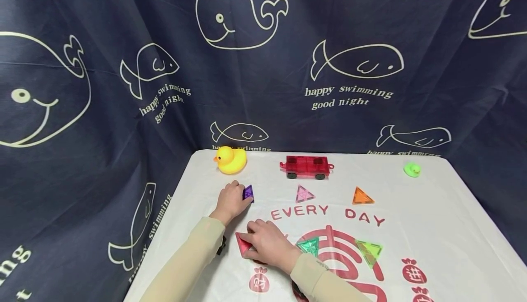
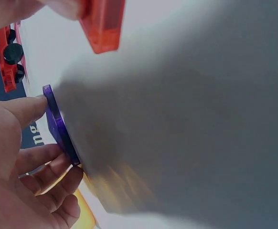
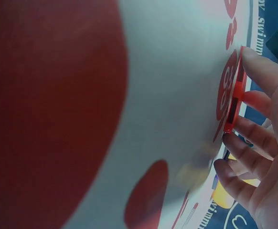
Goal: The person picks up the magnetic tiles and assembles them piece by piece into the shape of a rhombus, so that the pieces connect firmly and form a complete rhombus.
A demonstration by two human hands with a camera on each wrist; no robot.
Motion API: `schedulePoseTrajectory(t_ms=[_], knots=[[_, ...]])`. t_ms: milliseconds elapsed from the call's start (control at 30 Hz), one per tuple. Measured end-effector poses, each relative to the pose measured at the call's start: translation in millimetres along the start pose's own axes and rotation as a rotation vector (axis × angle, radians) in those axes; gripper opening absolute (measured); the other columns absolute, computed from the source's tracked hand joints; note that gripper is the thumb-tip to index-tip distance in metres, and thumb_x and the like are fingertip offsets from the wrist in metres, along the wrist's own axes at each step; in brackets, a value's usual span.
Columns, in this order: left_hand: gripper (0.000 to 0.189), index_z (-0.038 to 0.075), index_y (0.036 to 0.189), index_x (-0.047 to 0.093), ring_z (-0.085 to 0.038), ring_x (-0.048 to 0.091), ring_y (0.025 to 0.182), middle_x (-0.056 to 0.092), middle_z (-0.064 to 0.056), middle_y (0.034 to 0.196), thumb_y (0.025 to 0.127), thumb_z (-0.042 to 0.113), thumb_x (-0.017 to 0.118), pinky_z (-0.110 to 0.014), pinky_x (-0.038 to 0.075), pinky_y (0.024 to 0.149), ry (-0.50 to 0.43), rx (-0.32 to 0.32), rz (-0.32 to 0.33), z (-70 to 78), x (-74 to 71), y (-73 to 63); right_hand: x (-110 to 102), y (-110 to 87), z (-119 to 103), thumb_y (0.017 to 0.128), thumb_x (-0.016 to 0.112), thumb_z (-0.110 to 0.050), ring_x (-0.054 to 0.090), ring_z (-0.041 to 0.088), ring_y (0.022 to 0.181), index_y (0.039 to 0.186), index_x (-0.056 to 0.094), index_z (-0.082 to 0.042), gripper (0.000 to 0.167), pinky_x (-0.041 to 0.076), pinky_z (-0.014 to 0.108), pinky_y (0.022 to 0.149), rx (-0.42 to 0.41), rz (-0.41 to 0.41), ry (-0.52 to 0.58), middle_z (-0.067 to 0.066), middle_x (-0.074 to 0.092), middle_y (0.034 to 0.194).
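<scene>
My left hand (image 1: 231, 202) is at the left of the table, pinching a purple triangular magnetic tile (image 1: 249, 194) between thumb and fingers. In the left wrist view the purple tile (image 2: 58, 128) shows edge-on. Nearer to me, my right hand (image 1: 272, 244) grips a red triangular magnetic tile (image 1: 243, 244) by its edges, covering part of it. The right wrist view has that red tile (image 3: 236, 98) between the thumb and fingers. To the right lie a teal tile (image 1: 310, 246), a lime tile (image 1: 372, 250), a pink tile (image 1: 304, 195) and an orange tile (image 1: 362, 196).
A yellow rubber duck (image 1: 232, 161) stands at the back left, beyond my left hand. A red wheeled toy car base (image 1: 307, 166) is at the back middle, and a small green duck (image 1: 412, 169) at the back right. Dark printed cloth (image 1: 288, 123) hangs behind the white tabletop.
</scene>
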State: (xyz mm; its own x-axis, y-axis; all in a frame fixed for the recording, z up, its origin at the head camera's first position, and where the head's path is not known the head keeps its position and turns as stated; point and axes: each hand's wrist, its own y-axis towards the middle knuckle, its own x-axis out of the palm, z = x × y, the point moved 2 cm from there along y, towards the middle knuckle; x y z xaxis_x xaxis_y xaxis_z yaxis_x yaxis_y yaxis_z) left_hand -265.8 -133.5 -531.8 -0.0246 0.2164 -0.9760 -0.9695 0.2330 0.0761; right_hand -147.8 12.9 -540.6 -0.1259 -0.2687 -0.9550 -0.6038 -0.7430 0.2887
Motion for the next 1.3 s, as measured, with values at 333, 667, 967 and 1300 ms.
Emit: schedulePoseTrajectory(t_ms=[333,667,967,1300], knots=[[0.045,-0.003,0.116,0.072,-0.031,0.059,0.093,0.062,-0.015,0.104,0.091,0.034,0.081,-0.048,0.052,0.084,0.002,-0.014,-0.040,1.7,-1.4,-0.8,-2,-2.4,11,0.090,0.081,-0.043,0.053,0.014,0.084,0.122,0.079,-0.021,0.039,0.047,0.030,0.069,0.027,-0.011,0.020,-0.003,0.059,0.097],[0.039,-0.004,0.113,0.071,-0.031,0.060,0.090,0.061,-0.014,0.097,0.089,0.024,0.084,-0.048,0.051,0.084,-0.089,-0.039,-0.022,-2.3,-1.8,-1.9,-11,-6.4,24,0.089,0.083,-0.036,0.052,0.015,0.076,0.110,0.082,-0.019,0.027,0.048,0.032,0.072,0.035,0.019,0.024,-0.003,0.058,0.089],[0.036,-0.004,0.109,0.070,-0.028,0.061,0.087,0.059,-0.012,0.094,0.086,0.018,0.086,-0.046,0.052,0.084,-0.162,-0.070,-0.013,-5.5,-3.5,-4.1,-14,-12.1,43,0.086,0.086,-0.033,0.053,0.018,0.075,0.109,0.083,-0.018,0.027,0.048,0.034,0.069,0.087,0.025,0.063,-0.001,0.059,0.088],[0.027,0.003,0.099,0.063,-0.023,0.057,0.082,0.055,-0.007,0.090,0.086,0.012,0.085,-0.045,0.051,0.081,-0.236,-0.078,0.023,-9.2,0.2,-8.6,-16,-16.4,65,0.087,0.086,-0.030,0.059,0.019,0.079,0.106,0.083,-0.017,0.023,0.052,0.034,0.068,0.129,0.024,0.086,0.001,0.062,0.089]])
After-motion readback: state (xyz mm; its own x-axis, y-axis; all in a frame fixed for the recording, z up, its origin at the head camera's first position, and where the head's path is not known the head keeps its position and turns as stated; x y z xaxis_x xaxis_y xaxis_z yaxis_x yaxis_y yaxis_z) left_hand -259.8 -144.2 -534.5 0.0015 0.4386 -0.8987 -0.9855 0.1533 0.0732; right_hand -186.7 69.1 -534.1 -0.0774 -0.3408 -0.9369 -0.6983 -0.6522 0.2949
